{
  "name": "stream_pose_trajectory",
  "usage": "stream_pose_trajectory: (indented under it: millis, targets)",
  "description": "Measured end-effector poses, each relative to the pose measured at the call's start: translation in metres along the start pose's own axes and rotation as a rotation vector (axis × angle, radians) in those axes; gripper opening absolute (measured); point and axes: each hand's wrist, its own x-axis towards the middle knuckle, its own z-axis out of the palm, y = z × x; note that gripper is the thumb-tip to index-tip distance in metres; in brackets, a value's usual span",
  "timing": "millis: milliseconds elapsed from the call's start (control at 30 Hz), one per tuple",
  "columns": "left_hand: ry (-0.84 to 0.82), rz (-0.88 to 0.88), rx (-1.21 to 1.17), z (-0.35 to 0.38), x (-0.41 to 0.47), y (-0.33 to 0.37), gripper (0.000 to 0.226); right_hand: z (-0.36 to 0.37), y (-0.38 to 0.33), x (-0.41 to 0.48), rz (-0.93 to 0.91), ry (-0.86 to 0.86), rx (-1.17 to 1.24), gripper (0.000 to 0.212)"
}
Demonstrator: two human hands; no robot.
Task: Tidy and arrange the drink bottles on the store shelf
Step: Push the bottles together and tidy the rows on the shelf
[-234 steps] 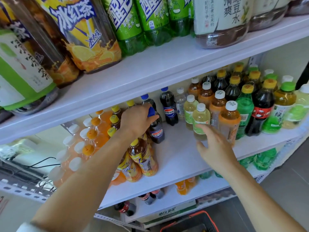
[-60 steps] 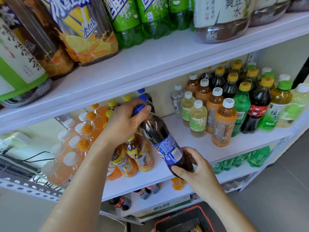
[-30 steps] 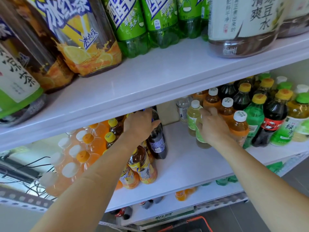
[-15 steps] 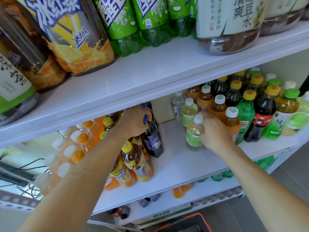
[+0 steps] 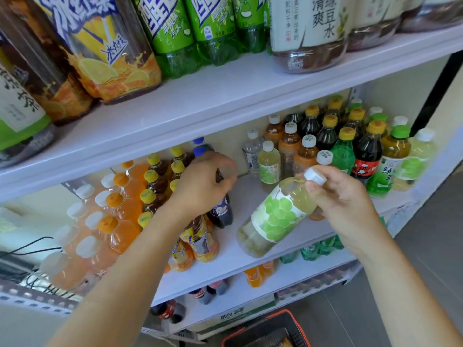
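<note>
My right hand (image 5: 343,196) pinches the neck of a pale grape-drink bottle (image 5: 275,216) with a white cap. That bottle hangs tilted, base down-left, above the white middle shelf (image 5: 246,196). My left hand (image 5: 203,186) curls over the top of a dark cola bottle (image 5: 221,211) with a blue label, which stands on the shelf next to yellow-capped iced-tea bottles (image 5: 198,239). The fingers are blurred and hide the cola cap. A second blue-capped cola bottle (image 5: 199,150) stands behind it.
Orange drink bottles (image 5: 117,221) fill the shelf's left. Mixed small bottles (image 5: 343,146) crowd its right, a matching grape drink (image 5: 269,164) among them. Large bottles (image 5: 175,33) line the upper shelf. Below are a lower shelf, a cardboard box (image 5: 238,315) and a red basket (image 5: 265,331).
My right hand has lifted the grape-drink bottle out of the right group and tilted it towards me. My left hand stays on the cola bottle, its fingers moving.
</note>
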Motion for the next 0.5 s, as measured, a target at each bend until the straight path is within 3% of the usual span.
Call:
stream_pose_trajectory:
  millis: [100, 133, 200, 300, 500]
  targets:
    - [-0.321, -0.04, -0.358, 0.02, -0.043, 0.054, 0.073, 0.0, -0.013, -0.009, 0.028, -0.053, 0.192, 0.024]
    - [-0.326, -0.055, -0.386, 0.029, -0.055, 0.065, 0.081, 0.001, -0.017, -0.012, 0.024, -0.067, 0.222, 0.026]
    - [-0.173, -0.122, -0.475, 0.043, -0.071, 0.077, 0.082, 0.004, -0.025, -0.018, 0.013, -0.06, 0.256, 0.035]
    - [-0.063, -0.232, -0.884, 0.049, -0.084, 0.088, 0.069, 0.011, -0.027, -0.028, 0.057, -0.076, 0.384, 0.047]
    - [0.064, -0.383, -1.418, 0.052, -0.1, 0.095, 0.07, 0.026, 0.006, -0.079, 0.457, -0.549, 0.669, 0.058]
